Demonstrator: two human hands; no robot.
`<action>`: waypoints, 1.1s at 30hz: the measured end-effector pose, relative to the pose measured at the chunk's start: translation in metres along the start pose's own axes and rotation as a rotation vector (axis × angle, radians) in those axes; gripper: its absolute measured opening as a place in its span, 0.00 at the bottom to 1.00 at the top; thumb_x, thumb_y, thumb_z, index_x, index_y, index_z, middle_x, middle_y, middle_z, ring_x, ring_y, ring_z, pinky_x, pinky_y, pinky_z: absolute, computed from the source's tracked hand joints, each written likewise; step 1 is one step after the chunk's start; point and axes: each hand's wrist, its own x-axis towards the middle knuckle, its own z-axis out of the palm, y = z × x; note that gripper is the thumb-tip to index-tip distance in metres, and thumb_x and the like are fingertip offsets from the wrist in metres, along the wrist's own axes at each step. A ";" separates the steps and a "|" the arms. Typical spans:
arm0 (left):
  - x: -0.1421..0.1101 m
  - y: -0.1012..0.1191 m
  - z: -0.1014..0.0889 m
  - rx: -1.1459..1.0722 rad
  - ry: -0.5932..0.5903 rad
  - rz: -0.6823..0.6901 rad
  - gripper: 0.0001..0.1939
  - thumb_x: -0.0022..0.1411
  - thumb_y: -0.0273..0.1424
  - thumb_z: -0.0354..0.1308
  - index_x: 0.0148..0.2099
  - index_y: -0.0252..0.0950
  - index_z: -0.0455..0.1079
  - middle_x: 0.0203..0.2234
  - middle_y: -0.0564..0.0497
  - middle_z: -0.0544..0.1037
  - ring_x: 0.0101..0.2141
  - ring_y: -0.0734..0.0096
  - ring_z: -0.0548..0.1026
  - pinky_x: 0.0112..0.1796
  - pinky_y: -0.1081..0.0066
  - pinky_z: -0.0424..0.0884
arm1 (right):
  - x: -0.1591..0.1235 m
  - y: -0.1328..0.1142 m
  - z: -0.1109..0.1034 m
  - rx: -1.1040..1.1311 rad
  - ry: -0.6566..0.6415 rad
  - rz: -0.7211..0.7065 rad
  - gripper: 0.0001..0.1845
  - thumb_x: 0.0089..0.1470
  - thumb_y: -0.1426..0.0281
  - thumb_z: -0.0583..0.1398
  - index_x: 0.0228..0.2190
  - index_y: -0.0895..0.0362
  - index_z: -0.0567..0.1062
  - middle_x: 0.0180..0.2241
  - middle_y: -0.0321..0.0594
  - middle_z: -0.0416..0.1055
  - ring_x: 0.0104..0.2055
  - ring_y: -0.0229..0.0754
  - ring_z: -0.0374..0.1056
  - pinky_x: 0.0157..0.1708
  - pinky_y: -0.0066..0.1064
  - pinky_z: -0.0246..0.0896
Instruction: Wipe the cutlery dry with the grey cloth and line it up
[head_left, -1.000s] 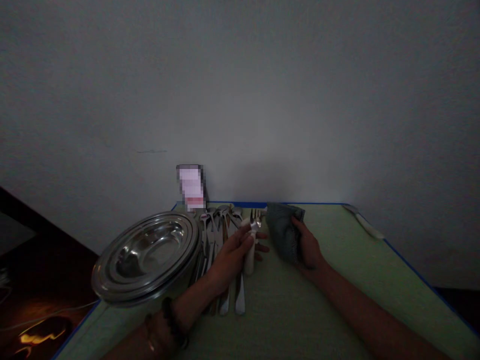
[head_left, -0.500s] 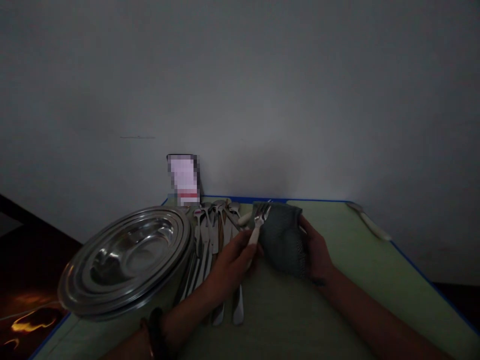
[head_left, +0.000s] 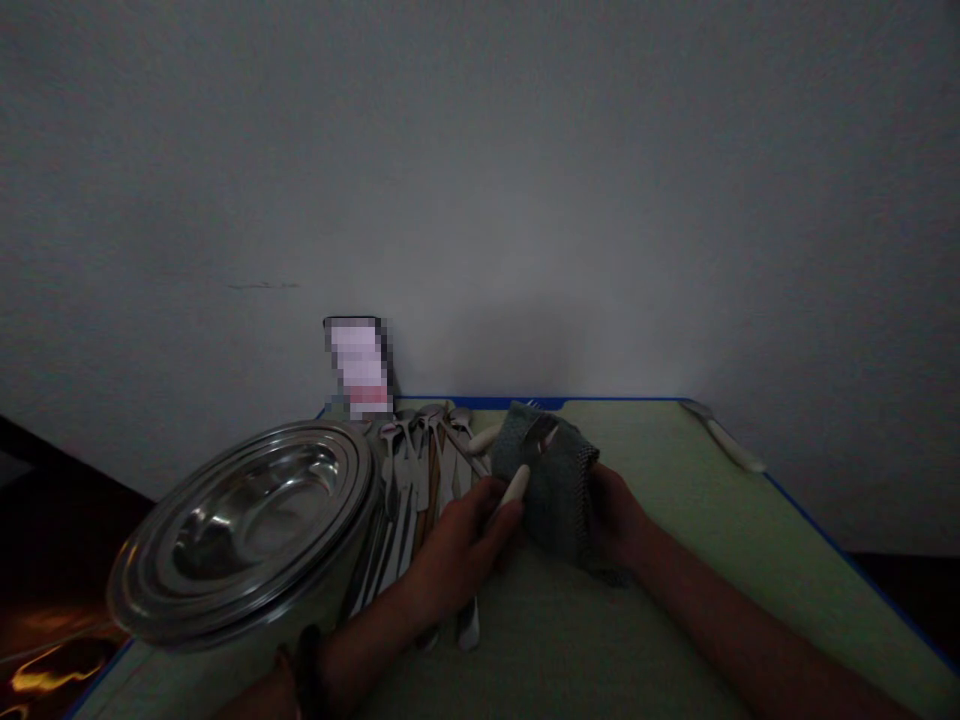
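My left hand [head_left: 459,540] is closed around the pale handle of a fork [head_left: 516,486]. Most of the fork's head is hidden in the folds of a grey-green cloth [head_left: 555,505], with a bit of metal showing. At the cloth's right edge, my right hand [head_left: 619,515] grips it, its fingers mostly behind the fabric. Left of my left hand lies a row of metal cutlery [head_left: 405,500], spoons and knives among it. A pale-handled piece [head_left: 484,440] lies just behind the cloth.
Stacked metal plates [head_left: 247,530] stand at the table's left side. A phone [head_left: 360,362] with a blurred screen leans on the wall [head_left: 600,200] at the back. Another pale-handled utensil [head_left: 727,442] lies along the right edge of the green table [head_left: 697,560].
The cloth has come over the fork's tines, which were bare in front of it before. My right hand has shifted slightly down and left with the cloth.
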 end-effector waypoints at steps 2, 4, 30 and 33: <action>0.000 0.000 0.000 0.032 -0.002 0.020 0.12 0.61 0.38 0.48 0.39 0.35 0.66 0.24 0.53 0.72 0.23 0.74 0.69 0.23 0.77 0.63 | 0.000 -0.001 0.004 0.169 -0.077 0.086 0.14 0.43 0.59 0.57 0.27 0.57 0.73 0.26 0.42 0.74 0.38 0.48 0.70 0.38 0.39 0.63; -0.001 -0.001 0.000 0.060 -0.009 0.045 0.12 0.61 0.37 0.49 0.39 0.35 0.67 0.26 0.52 0.73 0.26 0.72 0.70 0.26 0.76 0.64 | 0.001 0.000 0.007 0.302 -0.093 0.123 0.13 0.38 0.61 0.61 0.27 0.56 0.73 0.24 0.39 0.74 0.33 0.46 0.70 0.34 0.37 0.63; -0.003 -0.006 -0.002 -0.019 0.039 0.090 0.13 0.62 0.38 0.48 0.34 0.34 0.66 0.25 0.54 0.69 0.28 0.73 0.67 0.28 0.76 0.64 | 0.006 0.002 0.008 0.548 -0.113 0.170 0.07 0.40 0.64 0.60 0.21 0.55 0.73 0.25 0.39 0.75 0.36 0.47 0.69 0.41 0.39 0.60; -0.003 -0.005 -0.002 0.022 0.014 0.139 0.13 0.63 0.37 0.45 0.38 0.34 0.67 0.29 0.53 0.71 0.31 0.71 0.69 0.32 0.74 0.65 | 0.005 0.004 0.007 0.539 -0.106 0.140 0.06 0.40 0.65 0.62 0.24 0.55 0.74 0.25 0.37 0.75 0.38 0.46 0.69 0.43 0.38 0.59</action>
